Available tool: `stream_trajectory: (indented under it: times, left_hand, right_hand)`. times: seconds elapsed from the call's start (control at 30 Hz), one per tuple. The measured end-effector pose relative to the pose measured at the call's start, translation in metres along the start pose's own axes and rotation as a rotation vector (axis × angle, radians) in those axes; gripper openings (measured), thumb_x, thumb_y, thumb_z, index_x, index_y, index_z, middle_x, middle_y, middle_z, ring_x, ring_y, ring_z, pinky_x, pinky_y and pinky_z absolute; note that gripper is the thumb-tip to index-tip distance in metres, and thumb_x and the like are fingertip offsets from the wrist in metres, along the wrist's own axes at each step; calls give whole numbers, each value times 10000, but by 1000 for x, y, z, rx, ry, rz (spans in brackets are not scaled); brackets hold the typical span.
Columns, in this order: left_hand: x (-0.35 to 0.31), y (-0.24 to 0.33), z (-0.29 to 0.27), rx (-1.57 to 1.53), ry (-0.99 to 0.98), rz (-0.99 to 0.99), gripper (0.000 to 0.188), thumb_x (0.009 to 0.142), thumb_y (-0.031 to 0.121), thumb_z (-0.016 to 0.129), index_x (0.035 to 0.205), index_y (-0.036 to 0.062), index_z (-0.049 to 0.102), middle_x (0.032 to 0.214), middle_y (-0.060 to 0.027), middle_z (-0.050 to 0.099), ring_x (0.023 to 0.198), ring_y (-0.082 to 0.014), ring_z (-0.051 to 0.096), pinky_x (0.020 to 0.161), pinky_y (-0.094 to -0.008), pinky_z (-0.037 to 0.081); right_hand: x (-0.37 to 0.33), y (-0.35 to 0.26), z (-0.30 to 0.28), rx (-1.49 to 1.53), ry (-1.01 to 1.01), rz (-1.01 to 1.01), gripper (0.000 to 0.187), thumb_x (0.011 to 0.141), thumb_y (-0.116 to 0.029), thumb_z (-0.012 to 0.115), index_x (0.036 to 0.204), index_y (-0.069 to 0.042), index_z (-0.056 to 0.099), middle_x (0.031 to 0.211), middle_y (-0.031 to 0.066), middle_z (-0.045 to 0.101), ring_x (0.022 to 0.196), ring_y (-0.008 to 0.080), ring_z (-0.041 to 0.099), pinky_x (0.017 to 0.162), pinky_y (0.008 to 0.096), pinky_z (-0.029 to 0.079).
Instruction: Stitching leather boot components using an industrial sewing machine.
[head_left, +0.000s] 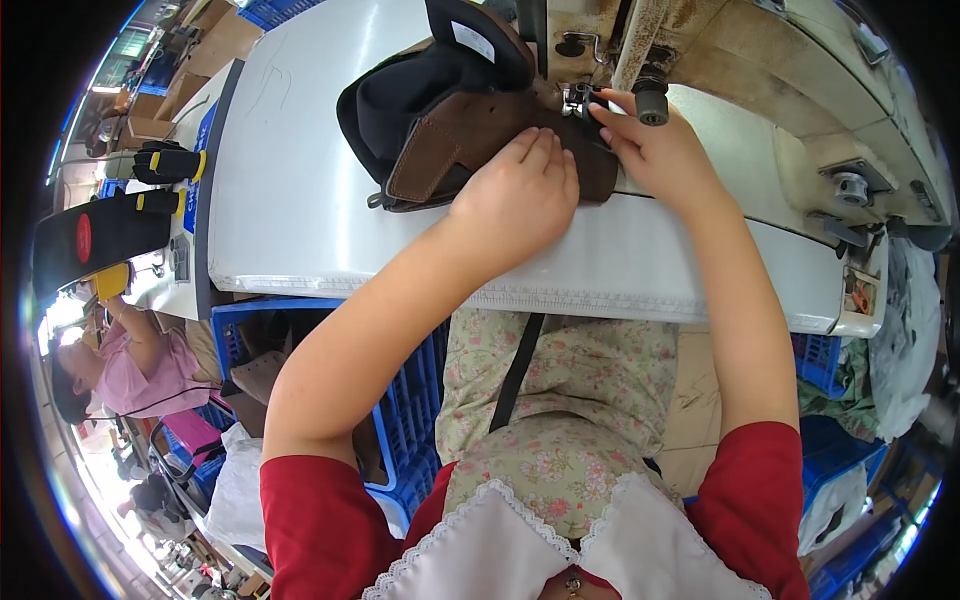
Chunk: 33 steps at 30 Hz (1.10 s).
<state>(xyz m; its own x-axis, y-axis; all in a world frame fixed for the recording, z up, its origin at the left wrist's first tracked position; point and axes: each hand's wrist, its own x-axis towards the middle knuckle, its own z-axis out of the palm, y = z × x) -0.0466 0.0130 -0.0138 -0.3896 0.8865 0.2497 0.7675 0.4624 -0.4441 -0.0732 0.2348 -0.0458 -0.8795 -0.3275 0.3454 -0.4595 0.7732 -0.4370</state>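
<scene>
A brown leather boot upper with black padded lining lies on the white table of a sewing machine, partly under the presser foot. My left hand rests flat on the leather, its fingers stretched out side by side. Close by the presser foot is my right hand, thumb and forefinger drawn together around a small dark piece whose kind I cannot make out. Its other fingers are partly hidden. A black loop of the upper stands up at the far side.
The machine's arm overhangs the right side, with a dark knob near my right hand. Beneath the table edge stands a blue crate holding pieces. At far left a person in pink works by another machine.
</scene>
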Motion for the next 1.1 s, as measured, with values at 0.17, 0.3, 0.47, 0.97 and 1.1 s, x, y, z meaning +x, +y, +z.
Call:
stream_trajectory:
  times: [0.17,0.3,0.47,0.97,1.1]
  left_hand:
    - [2,2,0,-112,54,-74,184,765,166,587,884,26,603,1049,-196,705,1039,-278,679,973,-384,516]
    - [1,0,2,-118,80,-38,129,757,154,599,819,47,563,1045,-199,706,1031,-277,685,949,-385,534]
    - [1,-5,4,-131,100,-16,166,719,143,630,849,49,588,1062,-177,710,1045,-277,682,926,-377,552]
    - [6,-8,-12,-134,-122,-90,328,755,151,602,1055,38,670,1145,-141,687,1124,-267,636,1027,-393,481]
    - [-5,3,-2,-108,-61,-198,367,757,142,598,1100,33,671,1148,-126,688,1130,-261,634,1031,-397,481]
  right_hand:
    - [-4,6,4,85,22,-34,249,899,-109,662,1143,-133,711,1237,18,653,1055,267,643,864,365,528]
    - [-2,2,3,103,10,-8,236,901,-118,662,1132,-129,710,1223,18,658,1023,273,652,851,367,532]
    - [-2,6,8,44,42,-24,231,905,-140,662,1131,-131,705,1205,29,665,979,285,657,838,376,533]
    - [-9,4,-1,-16,-12,-36,441,853,55,548,1198,-182,685,1273,58,631,1120,289,618,933,380,507]
    - [-3,0,-5,-20,-92,2,509,828,100,518,1211,-192,683,1289,50,624,1151,275,611,960,373,499]
